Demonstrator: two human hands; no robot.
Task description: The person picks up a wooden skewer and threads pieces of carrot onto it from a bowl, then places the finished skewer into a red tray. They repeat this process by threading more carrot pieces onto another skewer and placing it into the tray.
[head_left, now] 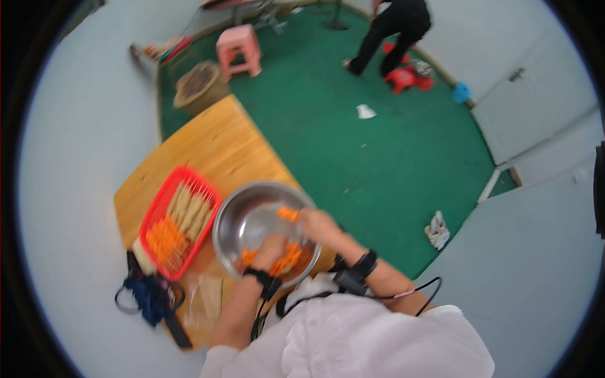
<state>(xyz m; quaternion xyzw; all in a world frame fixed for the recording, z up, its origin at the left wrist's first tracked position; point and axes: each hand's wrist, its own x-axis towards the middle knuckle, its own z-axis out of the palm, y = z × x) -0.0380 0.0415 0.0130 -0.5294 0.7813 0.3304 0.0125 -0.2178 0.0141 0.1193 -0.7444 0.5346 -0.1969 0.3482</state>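
A wide steel bowl (234,217) stands at the edge of the wooden table, with orange pieces (288,257) in its lower part. My left hand (273,247) reaches down into the bowl among the pieces; its fingers are hidden. Over the bowl's right side, my right hand (313,223) is closed on an orange skewered piece (288,214) that points left. Left of the bowl, a red basket (151,211) holds pale rolls on sticks (191,211) and a bunch of orange skewers (166,242).
Dark blue straps (151,299) and a clear plastic bag (205,301) lie near the table's (220,138) lower left edge. Beyond it are a woven basket (198,88) and a pink stool (238,47). Another person (397,28) stands at the far wall beside red stools (403,79).
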